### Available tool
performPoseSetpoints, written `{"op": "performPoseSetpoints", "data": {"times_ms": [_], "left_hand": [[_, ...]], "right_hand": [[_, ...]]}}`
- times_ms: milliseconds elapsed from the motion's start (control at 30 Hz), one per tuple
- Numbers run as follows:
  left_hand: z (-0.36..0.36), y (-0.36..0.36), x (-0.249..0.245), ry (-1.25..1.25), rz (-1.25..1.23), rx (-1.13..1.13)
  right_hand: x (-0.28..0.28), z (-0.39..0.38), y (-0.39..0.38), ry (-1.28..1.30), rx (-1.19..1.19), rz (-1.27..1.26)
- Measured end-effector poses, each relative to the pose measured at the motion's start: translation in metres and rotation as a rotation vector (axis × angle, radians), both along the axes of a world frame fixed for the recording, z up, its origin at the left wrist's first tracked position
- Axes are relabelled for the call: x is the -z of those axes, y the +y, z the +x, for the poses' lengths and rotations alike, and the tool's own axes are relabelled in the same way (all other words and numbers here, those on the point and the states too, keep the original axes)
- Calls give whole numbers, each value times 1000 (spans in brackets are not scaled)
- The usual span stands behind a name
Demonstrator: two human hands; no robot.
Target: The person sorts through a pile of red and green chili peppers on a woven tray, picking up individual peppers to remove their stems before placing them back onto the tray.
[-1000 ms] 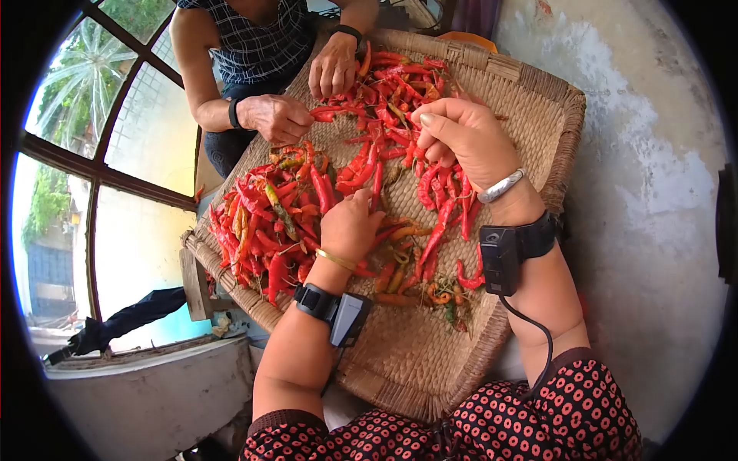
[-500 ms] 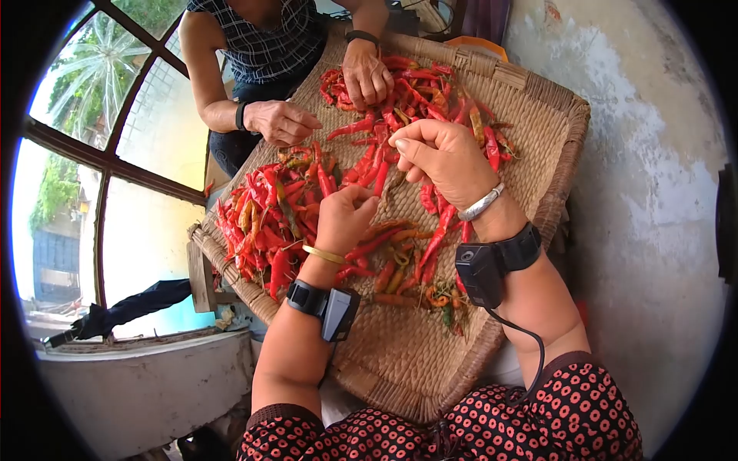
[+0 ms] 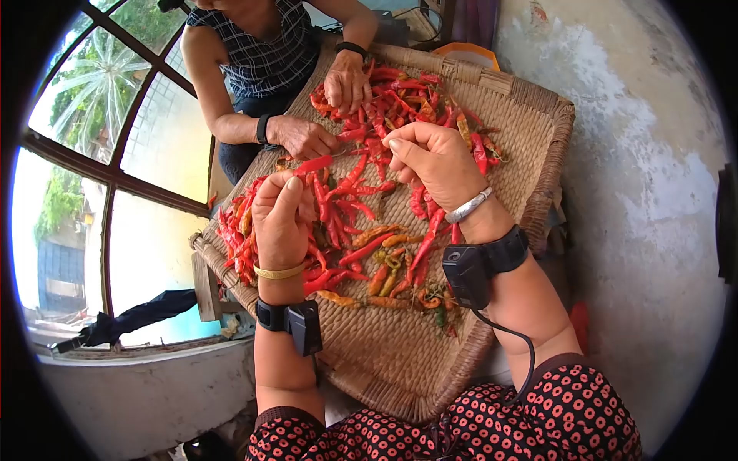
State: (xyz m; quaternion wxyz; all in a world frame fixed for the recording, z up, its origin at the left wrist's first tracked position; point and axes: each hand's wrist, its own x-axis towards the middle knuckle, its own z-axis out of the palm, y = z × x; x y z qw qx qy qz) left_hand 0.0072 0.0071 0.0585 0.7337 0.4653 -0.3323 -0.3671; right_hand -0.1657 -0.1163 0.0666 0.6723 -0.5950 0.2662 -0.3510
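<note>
My left hand [image 3: 283, 223] is raised over the left side of the woven tray [image 3: 530, 165], its thumb and fingers closed. A red chili pepper [image 3: 314, 165] sticks out from its fingertips towards the right. To the right, my right hand [image 3: 442, 165] hovers above the peppers with thumb and forefinger pinched together; whatever is between them is too small to make out. Beneath my left hand lies a heap of red chilies [image 3: 238, 230]. Orange and greenish chilies [image 3: 388, 273] lie in the middle of the tray, between my forearms.
Opposite me a person works, with one hand [image 3: 306, 140] close to my left hand and the other [image 3: 347, 83] at the far pile of chilies [image 3: 415, 96]. A window [image 3: 154, 184] and a folded dark umbrella [image 3: 146, 313] are on the left; a wall [image 3: 638, 192] stands right.
My left hand has moved left and up, and a red chili now shows at its fingertips. My right hand has shifted slightly left. The other person's near hand has moved right.
</note>
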Motion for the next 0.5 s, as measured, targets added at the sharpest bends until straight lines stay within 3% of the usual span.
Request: {"op": "performPoseSetpoints", "data": {"times_ms": [200, 367, 433, 500], "left_hand": [[-4, -14, -25, -137, 38, -91], [19, -35, 18, -443, 245, -244], [17, -33, 36, -1125, 410, -292], [10, -33, 48, -1351, 457, -205]], "right_hand": [[5, -1, -1, -36, 4, 14], [5, -1, -1, -44, -3, 19], [4, -2, -1, -42, 4, 19], [4, -2, 0, -36, 10, 19]]}}
